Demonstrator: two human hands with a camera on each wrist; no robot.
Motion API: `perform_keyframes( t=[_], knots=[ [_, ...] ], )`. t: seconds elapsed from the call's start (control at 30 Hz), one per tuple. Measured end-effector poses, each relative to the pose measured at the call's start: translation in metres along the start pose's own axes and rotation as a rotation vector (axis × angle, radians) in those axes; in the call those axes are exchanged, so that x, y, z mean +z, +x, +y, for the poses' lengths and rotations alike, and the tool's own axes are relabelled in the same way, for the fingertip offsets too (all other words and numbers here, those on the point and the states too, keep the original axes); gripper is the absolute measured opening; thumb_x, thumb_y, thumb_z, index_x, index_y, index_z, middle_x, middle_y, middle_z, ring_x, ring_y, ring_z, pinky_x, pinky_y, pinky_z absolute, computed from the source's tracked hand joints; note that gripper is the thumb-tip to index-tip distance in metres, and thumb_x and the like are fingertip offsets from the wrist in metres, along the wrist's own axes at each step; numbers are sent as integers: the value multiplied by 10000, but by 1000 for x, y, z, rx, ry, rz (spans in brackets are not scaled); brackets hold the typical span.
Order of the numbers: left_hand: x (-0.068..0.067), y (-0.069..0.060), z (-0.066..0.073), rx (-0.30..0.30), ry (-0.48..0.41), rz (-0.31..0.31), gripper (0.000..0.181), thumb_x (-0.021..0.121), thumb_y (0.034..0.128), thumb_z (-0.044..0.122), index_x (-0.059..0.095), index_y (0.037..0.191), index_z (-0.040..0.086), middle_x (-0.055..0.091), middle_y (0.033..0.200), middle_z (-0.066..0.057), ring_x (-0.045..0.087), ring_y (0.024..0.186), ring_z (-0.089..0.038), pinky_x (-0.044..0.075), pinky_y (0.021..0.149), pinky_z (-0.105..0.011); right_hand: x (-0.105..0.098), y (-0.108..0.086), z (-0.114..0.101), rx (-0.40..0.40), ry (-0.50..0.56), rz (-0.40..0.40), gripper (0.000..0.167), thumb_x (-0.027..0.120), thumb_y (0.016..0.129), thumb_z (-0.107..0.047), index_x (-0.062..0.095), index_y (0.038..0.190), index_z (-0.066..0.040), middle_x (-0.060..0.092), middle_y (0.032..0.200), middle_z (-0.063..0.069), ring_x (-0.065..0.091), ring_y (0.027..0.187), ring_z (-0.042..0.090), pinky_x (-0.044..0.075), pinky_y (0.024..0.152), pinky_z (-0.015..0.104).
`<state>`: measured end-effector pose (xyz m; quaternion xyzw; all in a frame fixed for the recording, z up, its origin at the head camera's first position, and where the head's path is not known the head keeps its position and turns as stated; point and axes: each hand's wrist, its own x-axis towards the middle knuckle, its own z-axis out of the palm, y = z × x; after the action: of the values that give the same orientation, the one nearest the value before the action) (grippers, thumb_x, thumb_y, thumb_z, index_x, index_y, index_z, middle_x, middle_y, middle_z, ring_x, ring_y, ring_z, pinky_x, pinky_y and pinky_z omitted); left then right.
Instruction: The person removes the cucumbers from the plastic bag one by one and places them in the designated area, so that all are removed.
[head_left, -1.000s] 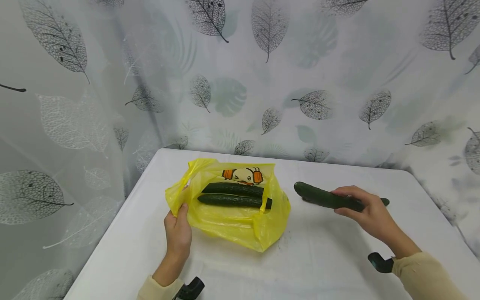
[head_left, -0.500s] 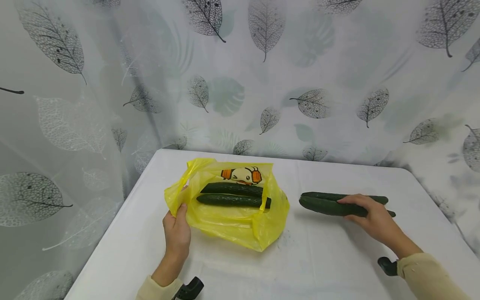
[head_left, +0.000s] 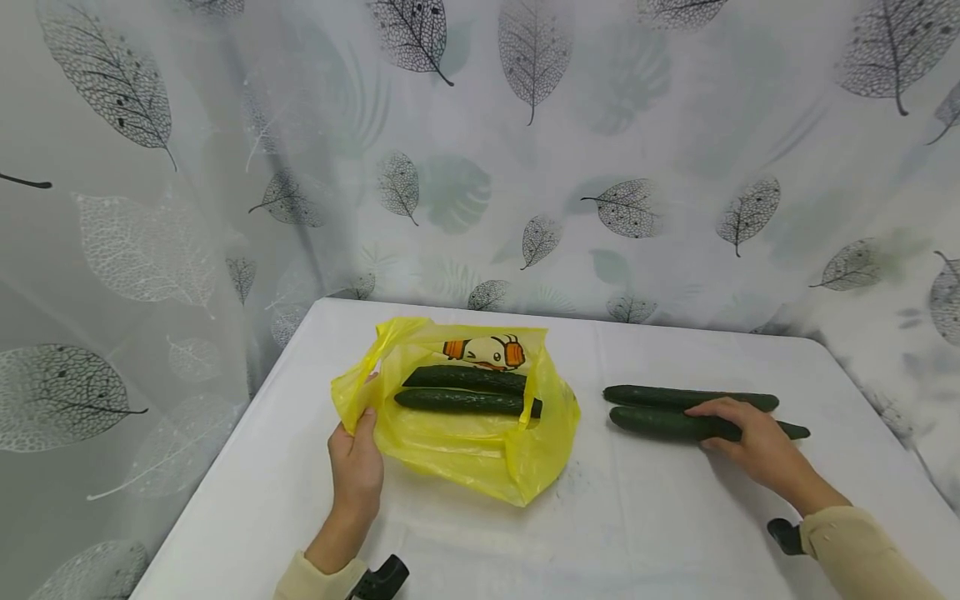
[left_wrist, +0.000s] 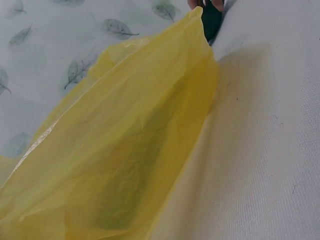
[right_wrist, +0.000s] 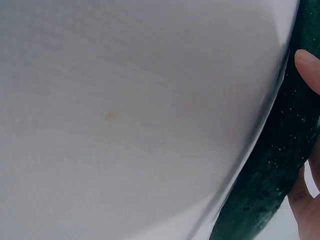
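My left hand (head_left: pixel 356 468) grips the left edge of a yellow plastic bag (head_left: pixel 457 450) and its mouth stands spread. Two cucumbers lie side by side inside, an upper cucumber (head_left: pixel 467 379) and a lower cucumber (head_left: pixel 459 402). On the right, my right hand (head_left: pixel 761 446) holds a dark green cucumber (head_left: pixel 652 422) around its middle, thumb on the near side, low at the tabletop. Just behind it lies another cucumber (head_left: pixel 660 397), nearly parallel. In the right wrist view the held cucumber (right_wrist: pixel 275 140) runs along the right edge, with fingers against it.
A white cloth covers the table (head_left: pixel 555 558). Behind and to the left hangs a curtain (head_left: pixel 480 167) with a leaf print. The bag stands left of the middle, and tabletop separates it from the right-hand cucumbers.
My right hand has brought its cucumber down and toward me, a little to the right, beside the cucumber behind it, which is now visible. My left hand and the bag stay in place.
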<state>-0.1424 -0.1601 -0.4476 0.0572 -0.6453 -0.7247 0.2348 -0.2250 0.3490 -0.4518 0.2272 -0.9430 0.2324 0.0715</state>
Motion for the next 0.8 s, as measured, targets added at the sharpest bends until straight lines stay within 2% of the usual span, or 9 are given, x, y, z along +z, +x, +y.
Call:
perform_keyframes(
  t=[0.3,0.43,0.57,0.8],
  knots=[
    [0,1,-1,-5,8,3,403,360,1101,108,476,1462,-27,510,1484,-69,440,1371,-204,365,1091,-203,2,4,5,4,-16,-43,515,826,764,18,672,1241,-99,624,1268,209,511,1199,512,426,902,681],
    [0,0,0,-13,17,0,404,356,1101,108,478,1466,-15,517,1478,-36,438,1375,-191,360,1093,-202,3,5,4,24,-41,-67,510,822,778,8,672,1256,-90,615,1282,216,508,1208,515,422,912,693],
    [0,0,0,-15,18,0,401,355,1103,109,480,1466,-4,529,1465,5,446,1369,-177,369,1088,-204,4,5,2,33,-66,-56,494,815,782,14,681,1250,-71,609,1276,221,512,1200,522,430,909,691],
    [0,1,-1,-4,-5,0,399,359,1099,94,479,1458,-31,519,1479,-45,433,1384,-203,368,1090,-209,4,6,-4,33,-110,-16,476,816,767,35,699,1223,-34,606,1260,237,537,1166,526,453,892,677]
  ],
)
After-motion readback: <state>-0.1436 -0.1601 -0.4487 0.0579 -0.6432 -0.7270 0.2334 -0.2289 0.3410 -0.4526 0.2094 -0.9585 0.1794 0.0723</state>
